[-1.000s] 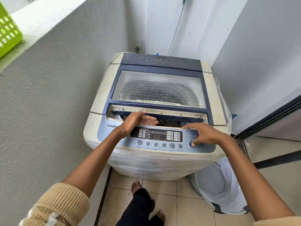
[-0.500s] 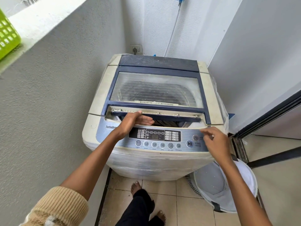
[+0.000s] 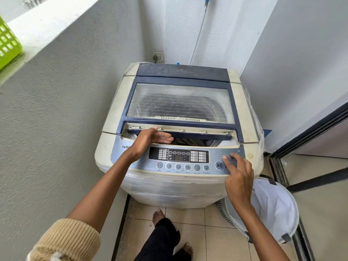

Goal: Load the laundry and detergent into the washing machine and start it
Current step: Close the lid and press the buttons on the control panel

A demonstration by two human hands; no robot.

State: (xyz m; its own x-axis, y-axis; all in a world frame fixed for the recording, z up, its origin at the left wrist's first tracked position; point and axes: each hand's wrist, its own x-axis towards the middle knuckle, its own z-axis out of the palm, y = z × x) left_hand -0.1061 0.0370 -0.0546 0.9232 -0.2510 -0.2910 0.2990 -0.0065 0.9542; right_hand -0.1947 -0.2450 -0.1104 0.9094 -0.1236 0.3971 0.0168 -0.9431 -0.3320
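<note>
Head view: the washing machine is being faced at 12 o'clock, its lid being propped slightly ajar, with laundry showing in the gap. The left grip is being held flat, straight fingers under the lid's front edge, thumb on top. The right grip, loosely bent and holding nothing, is being pressed by one fingertip onto the control panel at its 3 o'clock end.

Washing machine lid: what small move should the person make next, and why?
Probably slide the left hand out and let the lid drop flat. Its front edge is raised, the fingers lie in the gap, and dark laundry shows there; the right hand touches the control panel.
</note>
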